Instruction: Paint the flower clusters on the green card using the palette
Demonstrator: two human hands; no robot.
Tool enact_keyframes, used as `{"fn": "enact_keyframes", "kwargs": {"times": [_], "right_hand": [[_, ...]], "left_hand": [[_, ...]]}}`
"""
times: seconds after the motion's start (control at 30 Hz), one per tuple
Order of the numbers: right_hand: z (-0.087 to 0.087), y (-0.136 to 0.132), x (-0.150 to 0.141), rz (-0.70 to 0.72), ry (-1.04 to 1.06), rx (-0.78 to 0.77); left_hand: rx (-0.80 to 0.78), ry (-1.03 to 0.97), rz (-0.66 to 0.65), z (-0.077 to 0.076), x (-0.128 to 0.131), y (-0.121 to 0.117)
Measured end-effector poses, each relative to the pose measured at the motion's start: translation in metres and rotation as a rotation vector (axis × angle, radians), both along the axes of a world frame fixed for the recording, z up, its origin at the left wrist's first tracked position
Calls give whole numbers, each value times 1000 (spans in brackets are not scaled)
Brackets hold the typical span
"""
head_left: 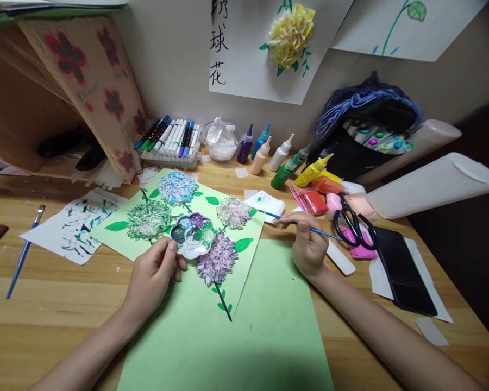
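My left hand (pixel 157 269) pinches the edge of a small flower-shaped paint palette (pixel 193 251), whose wells show purple, green and dark paint. It is held over a light green sheet (pixel 244 258) bearing several ruffled paper flowers. A thin blue paintbrush (pixel 315 231) is gripped in my right hand (pixel 309 241), its tip near the pale flower (pixel 233 212) at the right; I cannot tell if it touches. Below the palette is a purple flower (pixel 217 259) with a dark stem. The blue flower (pixel 177 188) and green flower (pixel 149 219) lie to the left.
Behind the sheet stand paint bottles (pixel 281 153), a marker tray (pixel 171 142) and a bowl of tissue (pixel 221 138). Scissors (pixel 353 225) and a black phone (pixel 399 271) lie right. Another brush (pixel 24 255) and a paint-smeared paper (pixel 79 225) are left. A larger green sheet (pixel 228 347) lies in front.
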State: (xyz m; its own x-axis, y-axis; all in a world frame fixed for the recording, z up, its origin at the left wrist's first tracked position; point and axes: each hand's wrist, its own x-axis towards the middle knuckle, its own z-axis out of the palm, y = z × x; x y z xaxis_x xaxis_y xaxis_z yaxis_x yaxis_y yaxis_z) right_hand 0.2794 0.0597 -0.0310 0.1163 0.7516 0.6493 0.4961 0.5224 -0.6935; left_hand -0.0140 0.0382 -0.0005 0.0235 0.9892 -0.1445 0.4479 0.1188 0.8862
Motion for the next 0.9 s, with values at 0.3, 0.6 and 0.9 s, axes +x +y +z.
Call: {"fn": "enact_keyframes", "kwargs": {"times": [0.3,0.6,0.9], "right_hand": [[2,5,-1,14,180,-163],[4,7,0,-90,249,-144],[61,17,-41,225,405,-90]], "left_hand": [[-6,-1,-8,0,-1,-1],[-24,-31,-11,-2,-2,-1],[-32,-106,-12,-5,-1,-2]]}}
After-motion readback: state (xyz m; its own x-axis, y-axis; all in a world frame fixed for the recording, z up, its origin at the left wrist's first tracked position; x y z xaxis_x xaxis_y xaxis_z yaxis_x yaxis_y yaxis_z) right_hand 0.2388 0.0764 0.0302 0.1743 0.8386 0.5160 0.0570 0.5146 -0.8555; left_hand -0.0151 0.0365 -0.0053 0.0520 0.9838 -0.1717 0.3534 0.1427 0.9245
